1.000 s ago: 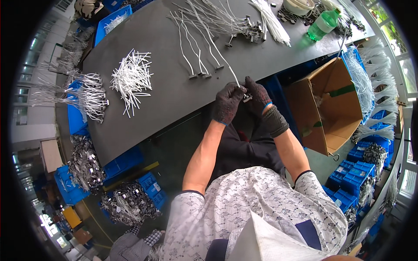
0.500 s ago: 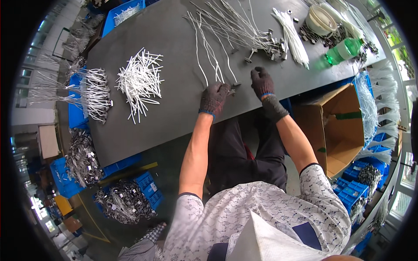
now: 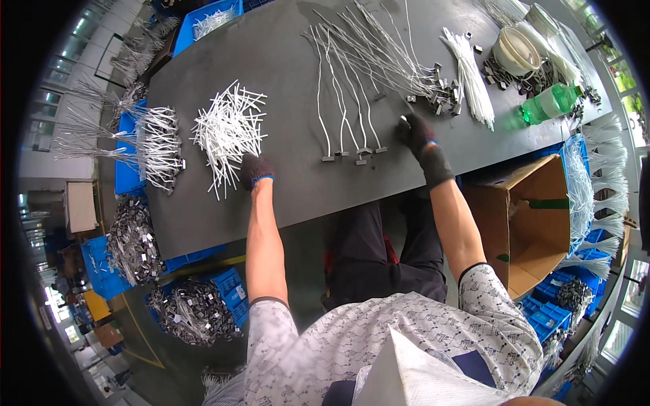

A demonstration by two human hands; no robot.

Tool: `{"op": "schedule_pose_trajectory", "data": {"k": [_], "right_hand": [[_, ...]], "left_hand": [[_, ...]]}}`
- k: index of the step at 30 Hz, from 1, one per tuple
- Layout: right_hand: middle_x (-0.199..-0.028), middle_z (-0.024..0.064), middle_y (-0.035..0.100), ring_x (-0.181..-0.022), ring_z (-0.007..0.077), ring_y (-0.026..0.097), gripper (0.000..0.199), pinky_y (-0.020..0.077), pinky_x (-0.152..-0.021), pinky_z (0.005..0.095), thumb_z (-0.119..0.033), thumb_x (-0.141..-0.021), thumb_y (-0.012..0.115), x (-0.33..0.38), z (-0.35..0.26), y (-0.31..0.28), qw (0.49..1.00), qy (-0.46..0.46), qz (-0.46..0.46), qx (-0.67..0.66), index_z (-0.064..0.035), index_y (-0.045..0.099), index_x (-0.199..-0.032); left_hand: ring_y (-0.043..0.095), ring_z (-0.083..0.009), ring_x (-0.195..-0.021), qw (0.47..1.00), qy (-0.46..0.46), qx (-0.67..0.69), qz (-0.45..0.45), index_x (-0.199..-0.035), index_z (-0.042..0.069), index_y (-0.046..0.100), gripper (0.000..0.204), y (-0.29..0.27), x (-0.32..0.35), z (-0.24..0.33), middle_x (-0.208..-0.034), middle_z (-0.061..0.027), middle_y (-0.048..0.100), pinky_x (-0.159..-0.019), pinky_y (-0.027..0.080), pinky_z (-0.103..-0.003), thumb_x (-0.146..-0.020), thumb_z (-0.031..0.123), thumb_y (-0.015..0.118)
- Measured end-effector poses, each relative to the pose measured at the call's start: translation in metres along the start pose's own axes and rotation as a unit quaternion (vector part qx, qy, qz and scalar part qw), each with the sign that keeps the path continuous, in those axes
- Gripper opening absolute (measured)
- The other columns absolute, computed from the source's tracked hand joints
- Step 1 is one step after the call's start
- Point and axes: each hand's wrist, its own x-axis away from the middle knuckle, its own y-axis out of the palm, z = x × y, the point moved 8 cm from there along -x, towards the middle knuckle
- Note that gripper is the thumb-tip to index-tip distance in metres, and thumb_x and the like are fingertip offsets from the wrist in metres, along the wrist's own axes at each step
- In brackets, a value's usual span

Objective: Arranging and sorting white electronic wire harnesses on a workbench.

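Note:
My left hand (image 3: 254, 169), in a dark knit glove, reaches to the lower right edge of a pile of short white tubes (image 3: 230, 132); its fingers are too dark and blurred to read. My right hand (image 3: 416, 132), gloved too, is closed above the table, with a small white spot at its fingertips that I cannot identify. Between the hands lie several thin white wires (image 3: 343, 115), spread apart, with small grey end pieces (image 3: 361, 162) toward me. Beyond my right hand is a heap of similar wires (image 3: 379, 54) with dark end blocks (image 3: 443, 95).
A bundle of white tubes (image 3: 468, 78), a white tub (image 3: 516, 51) and a green bottle (image 3: 552, 103) occupy the table's right side. An open cardboard box (image 3: 535, 223) stands below its front edge. Blue crates (image 3: 233, 298) with metal parts sit on the floor at left.
My left hand has left the loose wires and moved left to the white tube pile. The wires now lie with their end pieces uncovered. My right hand stays near the same spot.

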Motion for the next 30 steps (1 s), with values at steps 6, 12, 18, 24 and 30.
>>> {"op": "schedule_pose_trajectory", "data": {"k": [6,12,18,24,30], "right_hand": [[-0.095,0.0092,0.072,-0.078,0.0161,0.064,0.025,0.0507,-0.069,0.0279,-0.011,-0.093,0.068,0.122,-0.026,-0.061,0.949,-0.28,0.048,0.139,0.0013,0.066,-0.114],[-0.096,0.0176,0.069,-0.085,0.0374,0.068,0.026,0.0559,-0.072,0.0403,-0.018,-0.095,0.062,0.229,0.048,-0.13,0.999,0.006,0.022,-0.029,-0.0017,0.058,-0.116],[-0.11,0.0228,0.069,-0.102,0.0436,0.068,0.025,0.0553,-0.08,0.0475,-0.015,-0.095,0.056,0.354,0.141,-0.174,0.887,0.068,-0.137,0.436,-0.0043,0.058,-0.117],[-0.103,0.0264,0.071,-0.101,0.0452,0.067,0.024,0.0536,-0.083,0.0524,-0.018,-0.095,0.052,0.423,0.159,-0.195,0.876,0.152,-0.216,0.403,-0.0044,0.065,-0.109],[-0.104,0.0253,0.071,-0.102,0.0445,0.067,0.026,0.0536,-0.083,0.0509,-0.02,-0.097,0.051,0.439,0.171,-0.197,0.887,0.131,-0.195,0.397,-0.0053,0.066,-0.111]], "left_hand": [[0.071,-0.0412,-0.102,0.997,0.006,0.032,-0.07,-0.103,-0.001,0.073,0.044,0.031,-0.02,-0.002,-0.106,-0.0264,0.072,-0.085,0.057,-0.05,-0.082,0.038,0.07],[0.074,-0.0379,-0.095,0.99,0.032,0.042,-0.128,-0.101,-0.002,0.073,0.053,0.059,-0.014,-0.024,-0.1,-0.0232,0.075,-0.084,0.059,-0.045,-0.074,0.043,0.08],[0.068,-0.0394,-0.11,0.994,0.093,0.011,-0.058,-0.108,0.008,0.074,0.032,0.012,0.019,0.002,-0.118,-0.0208,0.07,-0.089,0.057,-0.049,-0.085,0.028,0.066],[0.069,-0.0383,-0.111,0.984,0.077,0.01,-0.158,-0.109,0.008,0.074,0.03,0.019,0.008,-0.028,-0.119,-0.0202,0.07,-0.091,0.057,-0.048,-0.086,0.026,0.065],[0.068,-0.0378,-0.112,0.99,0.109,0.022,-0.088,-0.11,0.009,0.074,0.031,0.009,0.034,-0.01,-0.12,-0.0185,0.07,-0.091,0.057,-0.049,-0.089,0.028,0.061]]}}
